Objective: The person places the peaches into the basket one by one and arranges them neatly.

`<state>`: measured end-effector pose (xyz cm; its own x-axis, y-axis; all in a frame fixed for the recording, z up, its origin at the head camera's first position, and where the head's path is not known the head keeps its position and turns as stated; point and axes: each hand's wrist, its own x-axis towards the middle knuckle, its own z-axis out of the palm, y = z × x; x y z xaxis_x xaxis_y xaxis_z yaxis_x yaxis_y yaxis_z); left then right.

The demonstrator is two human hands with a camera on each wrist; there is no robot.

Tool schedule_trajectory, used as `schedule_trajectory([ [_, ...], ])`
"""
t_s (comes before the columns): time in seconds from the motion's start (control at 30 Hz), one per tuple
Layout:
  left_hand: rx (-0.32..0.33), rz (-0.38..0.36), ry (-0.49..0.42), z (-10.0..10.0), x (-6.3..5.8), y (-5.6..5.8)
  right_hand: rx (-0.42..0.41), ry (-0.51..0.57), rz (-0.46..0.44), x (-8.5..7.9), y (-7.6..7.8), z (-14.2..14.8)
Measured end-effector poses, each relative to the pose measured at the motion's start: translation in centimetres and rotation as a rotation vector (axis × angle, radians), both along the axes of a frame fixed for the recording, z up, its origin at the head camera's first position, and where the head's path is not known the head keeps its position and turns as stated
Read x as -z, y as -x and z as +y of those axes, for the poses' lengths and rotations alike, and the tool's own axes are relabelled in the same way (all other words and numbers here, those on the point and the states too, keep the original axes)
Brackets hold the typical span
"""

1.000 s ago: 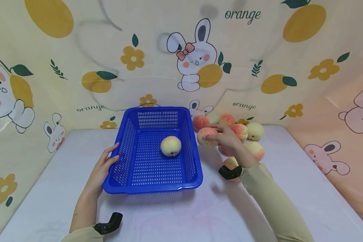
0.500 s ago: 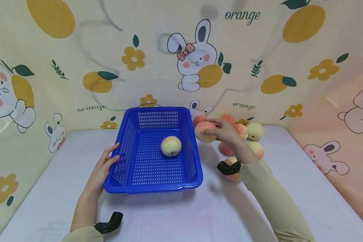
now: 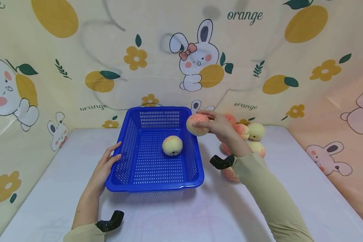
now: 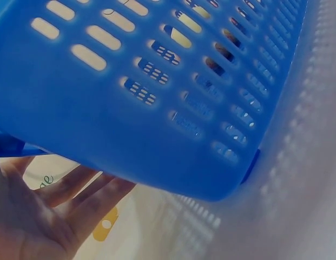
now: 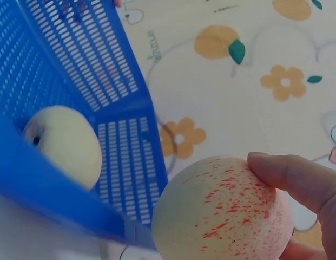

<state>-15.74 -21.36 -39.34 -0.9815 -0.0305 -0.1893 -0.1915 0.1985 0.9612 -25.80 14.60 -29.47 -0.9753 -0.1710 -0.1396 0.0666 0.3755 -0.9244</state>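
Head view shows a blue perforated basket [image 3: 151, 187] on a white-covered table [image 3: 157, 220], with a person's 2 hands at work on it. At the basket's 2 o'clock, the right hand [image 3: 224, 130] pinches a red-speckled peach [image 3: 193, 129] between thumb and fingers, and this fruit overlaps the right rim in sight; whether they touch, I cannot tell. At 9 o'clock, the left hand [image 3: 102, 165] touches the left rim, its fingers nearly straight and slightly spread; the left wrist view hides their tips behind the blue edge. Inside the basket, toward 3 o'clock from its middle, sits a pale yellow peach [image 3: 172, 145]. Outside, well apart at 3 o'clock, at least 6 more fruits lie in a loose cluster partly hidden by the right hand and arm, including a plain pale peach [image 3: 256, 131] at its 1 o'clock and a reddish peach [image 3: 231, 174] near its 7 o'clock. Toward 12 o'clock hangs a cream backdrop [image 3: 157, 80] printed with rabbits, yellow fruits and flowers.
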Motion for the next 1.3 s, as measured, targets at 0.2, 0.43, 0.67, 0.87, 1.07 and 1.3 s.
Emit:
schedule_trajectory([
  [0.2, -0.003, 0.006, -0.003, 0.0, 0.0, 0.0, -0.034, 0.039, 0.041, -0.4, -0.1, -1.8],
  [0.43, -0.009, 0.015, 0.01, 0.2, 0.0, 0.2, -0.082, 0.057, 0.076, 0.2, 0.2, -3.3],
  [0.67, -0.018, 0.014, 0.021, 0.2, 0.1, 0.3, -0.124, 0.021, 0.071, 0.8, 0.3, -5.5],
  [0.87, -0.018, 0.013, 0.021, 0.0, 0.2, 0.3, -0.161, 0.033, 0.035, 1.6, 0.3, -7.3],
  [1.07, -0.018, 0.018, 0.013, 0.0, 0.3, 0.3, -0.198, 0.003, 0.045, 2.2, 0.3, -8.8],
  [1.3, -0.024, 0.025, 0.008, 0.1, 0.2, 0.3, -0.233, -0.026, 0.029, 3.0, 0.2, -10.9],
])
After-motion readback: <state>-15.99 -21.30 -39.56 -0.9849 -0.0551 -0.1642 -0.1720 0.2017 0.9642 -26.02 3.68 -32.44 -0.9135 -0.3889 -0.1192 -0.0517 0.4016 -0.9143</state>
